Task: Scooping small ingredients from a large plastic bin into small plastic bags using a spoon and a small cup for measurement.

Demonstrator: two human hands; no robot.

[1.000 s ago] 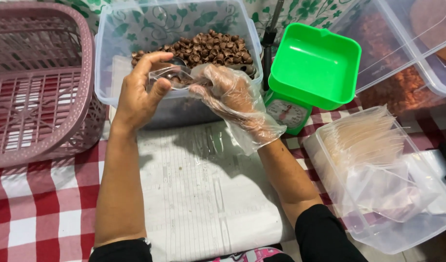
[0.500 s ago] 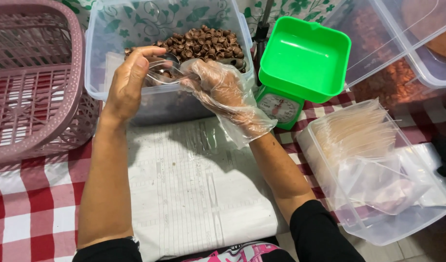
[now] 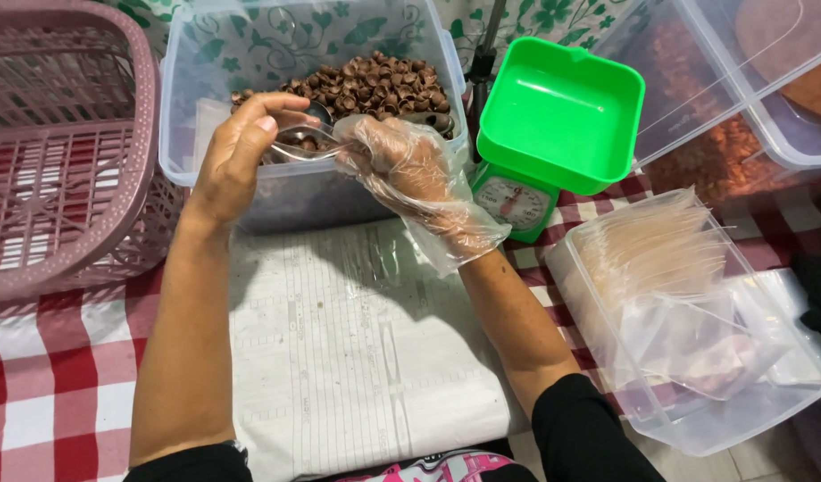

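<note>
Two hands meet over the front edge of a clear plastic tub (image 3: 250, 71). Left hand (image 3: 236, 156), bare, fingers curled, thumb and fingertips pinching the rim of a small clear plastic bag (image 3: 299, 143). Right hand (image 3: 401, 165), in a loose transparent disposable glove (image 3: 455, 232), fingers bent and closed on the other side of the same bag, holding its mouth between the two hands. Bag sits just above the tub's near wall, a few brown pieces visible through it; exact count not readable. Something metallic shows just behind the bag, cannot tell what.

Tub holds a heap of small brown round snack pieces (image 3: 375, 85), piled toward the back right. Tub rests at the far edge of a sheet of printed white paper (image 3: 357, 357) spread on a red-and-white checked tablecloth (image 3: 44, 375).

Left of the tub: pink plastic basket (image 3: 62, 152), just beside it. Right of the tub: small green kitchen scale (image 3: 517, 201) with a dial face, square green tray (image 3: 562, 112) on top. Further right, near: clear lidless container (image 3: 696, 419) stacked with flat clear plastic bags (image 3: 660, 241). Top right: more clear containers (image 3: 785, 116) with reddish-brown contents, well apart from the hands. Both forearms bare, black sleeves at the bottom edge.
</note>
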